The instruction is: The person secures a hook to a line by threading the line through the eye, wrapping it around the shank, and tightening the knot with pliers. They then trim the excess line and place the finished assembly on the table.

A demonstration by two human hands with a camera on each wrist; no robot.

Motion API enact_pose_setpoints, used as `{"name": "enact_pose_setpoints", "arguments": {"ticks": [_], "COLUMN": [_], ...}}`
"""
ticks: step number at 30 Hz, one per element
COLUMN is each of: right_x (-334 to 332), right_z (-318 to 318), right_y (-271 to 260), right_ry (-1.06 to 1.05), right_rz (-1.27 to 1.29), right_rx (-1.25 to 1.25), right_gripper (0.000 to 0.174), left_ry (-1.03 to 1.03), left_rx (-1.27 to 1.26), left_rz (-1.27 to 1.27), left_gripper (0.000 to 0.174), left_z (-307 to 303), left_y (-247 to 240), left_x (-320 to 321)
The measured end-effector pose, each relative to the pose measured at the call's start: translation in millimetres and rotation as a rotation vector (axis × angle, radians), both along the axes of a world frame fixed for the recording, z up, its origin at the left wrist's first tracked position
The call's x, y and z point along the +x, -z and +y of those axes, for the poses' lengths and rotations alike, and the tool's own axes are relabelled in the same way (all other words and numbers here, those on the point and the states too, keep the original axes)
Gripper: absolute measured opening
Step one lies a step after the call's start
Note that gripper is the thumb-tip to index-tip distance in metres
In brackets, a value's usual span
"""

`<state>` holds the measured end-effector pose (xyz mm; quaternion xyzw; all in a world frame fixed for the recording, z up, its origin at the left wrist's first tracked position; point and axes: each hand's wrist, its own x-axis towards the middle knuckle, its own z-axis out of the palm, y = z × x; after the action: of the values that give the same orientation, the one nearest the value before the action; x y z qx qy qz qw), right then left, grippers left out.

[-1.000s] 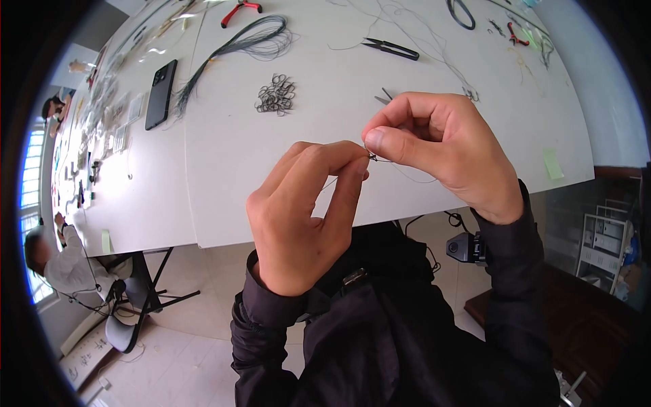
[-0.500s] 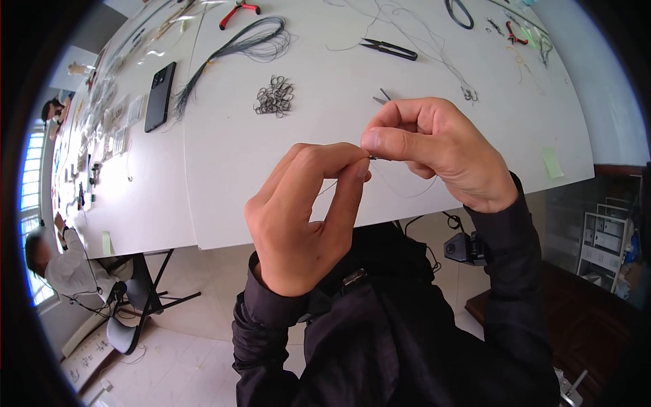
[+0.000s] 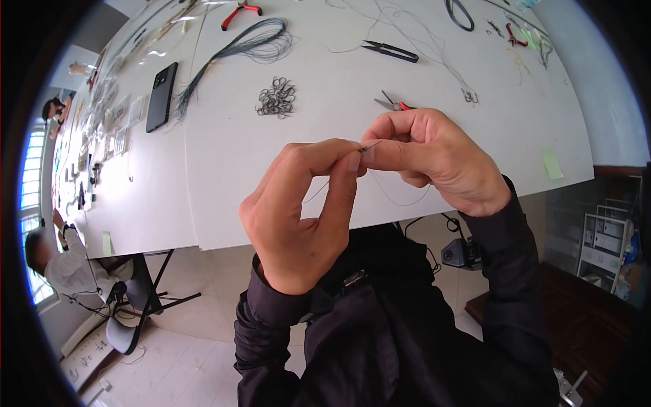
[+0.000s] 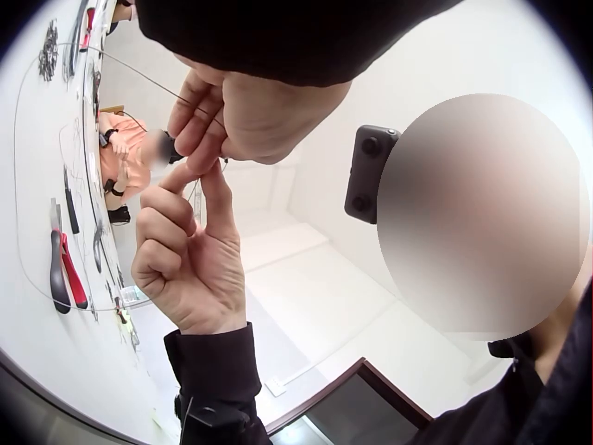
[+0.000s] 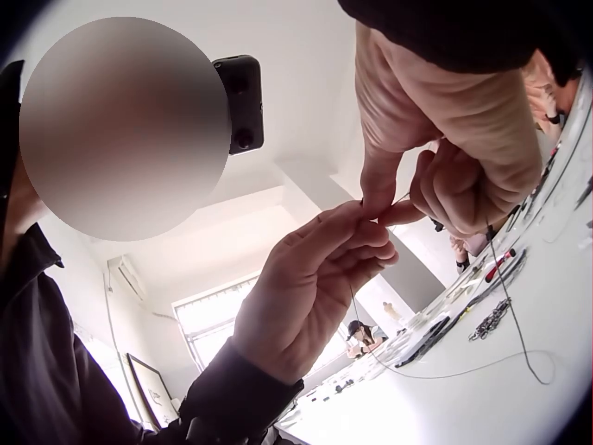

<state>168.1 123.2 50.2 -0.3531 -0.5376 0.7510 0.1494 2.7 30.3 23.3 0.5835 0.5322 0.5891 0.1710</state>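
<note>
My left hand (image 3: pixel 279 216) pinches a small dark piece (image 3: pixel 364 148) between thumb and index finger, above the front of the table. The piece's far end is covered by the fingertips. From the right, my right hand (image 3: pixel 444 157) meets it, thumb and index finger pinching at the piece and its thin line, the other fingers curled. A loop of the line (image 3: pixel 400 205) hangs beneath the hands. In the left wrist view the line (image 4: pixel 153 82) runs past the left fingers. Beyond the hands lies a heap of dark wire hooks (image 3: pixel 275 99).
Red-handled cutters (image 3: pixel 386 104) lie just behind the right hand, with black thread snips (image 3: pixel 390 51) farther back. A line bundle (image 3: pixel 237 44), a phone (image 3: pixel 161 97) and red pliers (image 3: pixel 240 13) are at the left. Another person (image 3: pixel 74 261) sits at the far left.
My right hand has come down and left, its thumb now right at the left fingertips. The left hand has shifted slightly left. More of the red-handled cutters shows.
</note>
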Motion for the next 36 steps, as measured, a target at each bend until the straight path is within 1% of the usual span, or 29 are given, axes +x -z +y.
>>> {"name": "enact_pose_setpoints", "arguments": {"ticks": [4,8,12,17,21,24,25,28,32,36], "right_x": [1,1,-5,-9,-10,-17,-17,-15,-15,-14], "right_z": [0,-2,-11,-22,-32,-43,-44,-46,-48,-47], "right_y": [1,1,-3,8,-6,-1,4,5,3,-1], "right_ry": [-0.002,0.007,0.111,0.196,0.218,0.295,0.303,0.266,0.273,0.256], "right_rz": [0.0,-0.008,0.02,-0.004,-0.104,-0.103,-0.117,-0.188,-0.204,-0.234], "right_rx": [-0.004,-0.038,0.041,0.286,0.471,0.698,0.86,1.199,1.283,1.308], "right_gripper": [0.028,0.027,0.023,0.018,0.015,0.013,0.014,0.017,0.018,0.019], "left_ry": [-0.01,-0.039,-0.077,-0.121,-0.145,-0.156,-0.159,-0.173,-0.179,-0.164], "left_rx": [-0.024,-0.038,-0.032,-0.019,-0.02,-0.01,-0.005,0.017,0.025,0.055], "left_rz": [0.028,-0.001,-0.017,-0.002,0.022,0.047,0.052,0.129,0.221,0.265], "left_gripper": [0.013,0.011,0.009,0.008,0.008,0.009,0.009,0.01,0.012,0.014], "left_z": [0,1,2,3,3,4,4,4,4,6], "left_y": [3,3,3,4,3,4,4,6,6,7], "left_x": [-1,1,1,1,2,2,2,0,-1,-2]}}
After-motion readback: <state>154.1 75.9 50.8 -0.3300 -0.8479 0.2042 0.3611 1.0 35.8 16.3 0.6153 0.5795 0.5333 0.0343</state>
